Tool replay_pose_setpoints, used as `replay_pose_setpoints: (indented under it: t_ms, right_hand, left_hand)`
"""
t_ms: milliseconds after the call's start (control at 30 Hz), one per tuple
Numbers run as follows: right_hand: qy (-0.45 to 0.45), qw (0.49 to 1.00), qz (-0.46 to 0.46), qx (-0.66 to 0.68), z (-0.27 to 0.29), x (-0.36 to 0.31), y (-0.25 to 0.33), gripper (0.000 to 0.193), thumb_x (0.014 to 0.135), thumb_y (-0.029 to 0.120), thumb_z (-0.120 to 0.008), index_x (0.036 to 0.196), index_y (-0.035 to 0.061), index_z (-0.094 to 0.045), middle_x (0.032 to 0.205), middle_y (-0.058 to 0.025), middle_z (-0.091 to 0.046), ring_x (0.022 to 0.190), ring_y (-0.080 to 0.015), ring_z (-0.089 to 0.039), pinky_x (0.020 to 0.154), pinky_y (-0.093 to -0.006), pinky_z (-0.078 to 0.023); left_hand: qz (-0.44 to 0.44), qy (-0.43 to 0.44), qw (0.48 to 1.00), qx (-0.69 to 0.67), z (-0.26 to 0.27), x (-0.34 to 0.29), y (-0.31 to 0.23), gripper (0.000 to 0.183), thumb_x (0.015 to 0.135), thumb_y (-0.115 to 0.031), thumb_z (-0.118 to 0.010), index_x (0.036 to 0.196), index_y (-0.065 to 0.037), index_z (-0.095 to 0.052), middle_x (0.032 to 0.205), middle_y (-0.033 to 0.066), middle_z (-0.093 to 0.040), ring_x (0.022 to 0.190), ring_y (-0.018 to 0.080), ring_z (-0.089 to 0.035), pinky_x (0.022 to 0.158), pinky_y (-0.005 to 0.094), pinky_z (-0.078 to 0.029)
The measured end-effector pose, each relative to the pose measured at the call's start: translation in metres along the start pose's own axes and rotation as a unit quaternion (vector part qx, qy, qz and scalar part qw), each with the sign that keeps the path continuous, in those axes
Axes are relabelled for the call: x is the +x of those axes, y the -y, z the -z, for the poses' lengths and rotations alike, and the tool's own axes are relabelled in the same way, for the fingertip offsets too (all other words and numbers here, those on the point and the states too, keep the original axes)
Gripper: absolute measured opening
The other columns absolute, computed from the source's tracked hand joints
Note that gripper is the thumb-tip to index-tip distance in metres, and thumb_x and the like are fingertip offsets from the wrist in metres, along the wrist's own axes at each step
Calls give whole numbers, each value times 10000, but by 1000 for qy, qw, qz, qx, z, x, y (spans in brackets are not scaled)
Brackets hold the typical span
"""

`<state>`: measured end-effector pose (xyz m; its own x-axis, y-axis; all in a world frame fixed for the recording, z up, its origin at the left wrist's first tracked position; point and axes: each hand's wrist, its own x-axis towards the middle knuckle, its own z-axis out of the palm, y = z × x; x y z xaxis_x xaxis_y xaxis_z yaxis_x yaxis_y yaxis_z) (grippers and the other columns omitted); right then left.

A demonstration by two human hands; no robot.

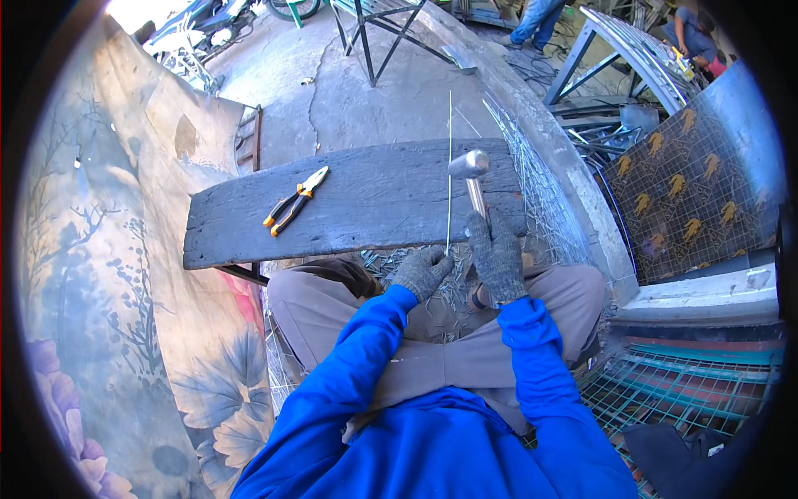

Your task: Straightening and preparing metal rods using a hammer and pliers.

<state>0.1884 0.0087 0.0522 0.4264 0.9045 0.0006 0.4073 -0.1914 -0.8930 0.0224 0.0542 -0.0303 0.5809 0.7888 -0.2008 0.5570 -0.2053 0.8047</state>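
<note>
My left hand, in a grey knit glove, pinches the near end of a thin metal rod. The rod runs away from me across a dark wooden bench and past its far edge. Gloved the same way, my right hand is wrapped round the handle of a hammer. The hammer's head is over the bench, just right of the rod. Pliers with orange and black handles lie on the bench to the left, jaws pointing away from me.
Cut metal bits litter the ground under the bench's near edge. A bundle of thin rods lies right of the bench. A patterned cloth hangs on the left. Wire mesh is at lower right. Two people are at the far right.
</note>
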Motion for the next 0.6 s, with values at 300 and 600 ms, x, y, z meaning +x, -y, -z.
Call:
replay_pose_setpoints:
  t_ms: [300,600]
  right_hand:
    - [34,996,-39,-75,3,7,-9,385,1009,400,-562,1033,16,-576,828,-211,-602,782,-357,-592,693,-458,-491]
    - [111,985,-21,-130,-1,-13,0,455,1001,420,-558,1264,48,-569,959,-294,-669,927,-498,-650,741,-544,-514]
  left_hand:
    - [16,40,998,-46,8,3,1,397,956,-406,-583,992,-20,-671,949,233,-663,926,421,-633,809,483,-490]
    - [2,43,996,-80,6,9,11,400,957,-407,-591,1000,-20,-683,952,230,-671,928,400,-649,808,473,-493]
